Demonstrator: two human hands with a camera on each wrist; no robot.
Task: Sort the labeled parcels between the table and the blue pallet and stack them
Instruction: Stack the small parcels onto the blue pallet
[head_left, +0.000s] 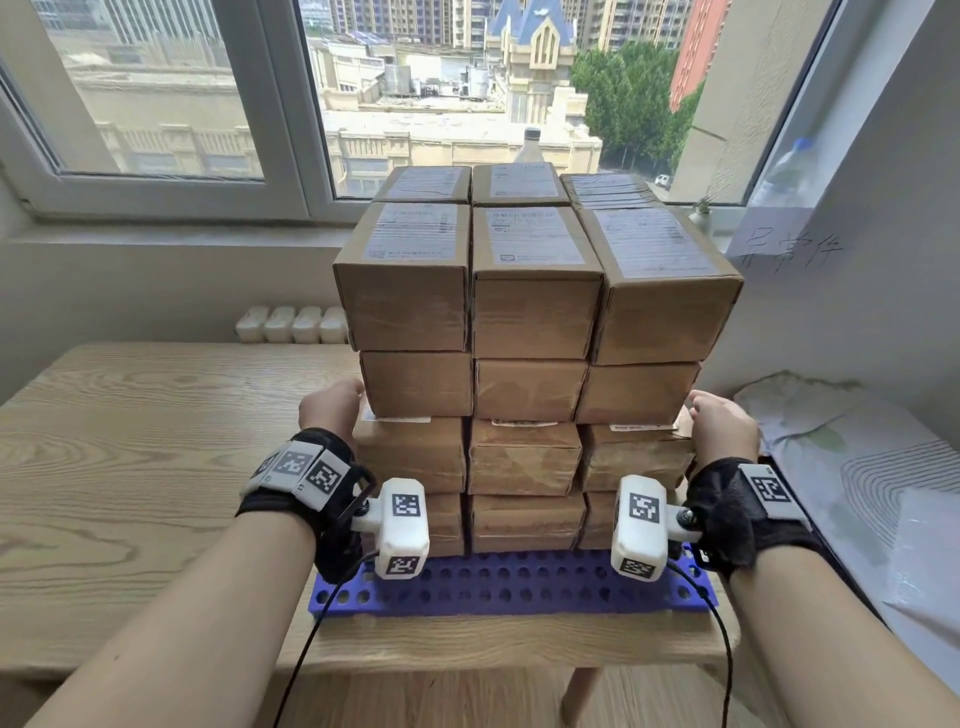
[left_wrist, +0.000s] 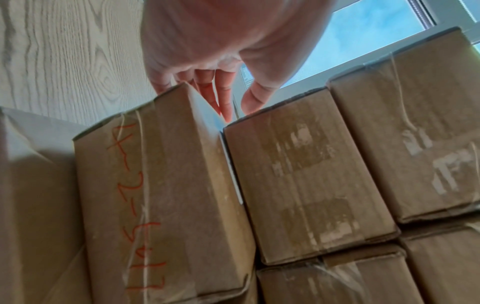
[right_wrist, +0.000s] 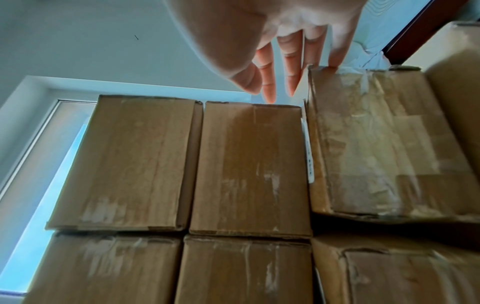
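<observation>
Brown cardboard parcels stand several layers high, three across, on the blue perforated pallet; the top layer shows white labels facing up. My left hand lies against the stack's left side at the second layer from the top, my right hand against its right side at the same height. In the left wrist view straight fingers reach along a parcel with red handwriting. In the right wrist view straight fingers extend past the parcel edges. Neither hand curls round a parcel.
The pallet sits at the front right of a wooden table. Behind the stack are a window sill, a bottle and white containers. A handwritten paper hangs on the right wall above a patterned cloth.
</observation>
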